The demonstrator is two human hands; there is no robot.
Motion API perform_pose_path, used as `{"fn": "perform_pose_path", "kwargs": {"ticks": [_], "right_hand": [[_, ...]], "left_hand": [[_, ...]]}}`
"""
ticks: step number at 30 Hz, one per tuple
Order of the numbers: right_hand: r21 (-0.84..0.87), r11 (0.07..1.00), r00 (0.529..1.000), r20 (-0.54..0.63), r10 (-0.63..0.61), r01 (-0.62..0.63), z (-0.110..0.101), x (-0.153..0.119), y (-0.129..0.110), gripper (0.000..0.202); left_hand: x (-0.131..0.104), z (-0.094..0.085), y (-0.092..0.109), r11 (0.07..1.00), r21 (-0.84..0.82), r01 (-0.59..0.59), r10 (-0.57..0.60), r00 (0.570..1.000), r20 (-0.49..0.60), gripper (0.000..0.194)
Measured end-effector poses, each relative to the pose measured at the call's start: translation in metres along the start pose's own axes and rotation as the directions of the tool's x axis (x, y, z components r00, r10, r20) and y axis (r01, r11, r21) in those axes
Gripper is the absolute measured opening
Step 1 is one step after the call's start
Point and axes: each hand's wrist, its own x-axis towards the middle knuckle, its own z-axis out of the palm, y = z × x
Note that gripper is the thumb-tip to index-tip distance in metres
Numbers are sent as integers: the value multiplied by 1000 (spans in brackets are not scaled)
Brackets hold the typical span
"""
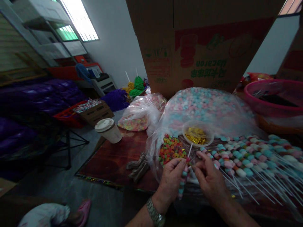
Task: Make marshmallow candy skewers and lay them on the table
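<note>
My left hand (pixel 169 181) grips a candy skewer (pixel 182 186), whose pink, blue and white pieces hang below the fingers while its white stick points up. Close on its right is my right hand (pixel 209 179), thumb and fingers bent together beside the stick; what they pinch is too small to make out. Behind the hands, a round clear bowl (pixel 199 135) holds gold strips. Colourful ring-shaped candies (pixel 171 149) lie in an open clear bag. Finished-looking marshmallow skewers (pixel 248 154) are piled at the right, sticks toward me.
A large bag of pastel marshmallows (pixel 203 107) stands before a cardboard box (pixel 208 53). On the dark red table (pixel 113 157) are a lidded cup (pixel 109 130) and grey gloves (pixel 138 167). A pink basin (pixel 274 97) is at right; a person's pink-shod foot (pixel 84 212) shows lower left.
</note>
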Motion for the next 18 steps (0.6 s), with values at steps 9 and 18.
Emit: {"fn": "perform_pose_path", "kwargs": {"ticks": [9, 18], "right_hand": [[62, 997, 994, 103, 40, -47, -6, 1, 0, 14], [242, 970, 788, 601, -131, -23, -47, 15, -24, 25]], "left_hand": [[-4, 2, 0, 1000, 10, 15, -16, 998, 66, 36], [-7, -7, 11, 867, -188, 461, -303, 789, 535, 38]]}}
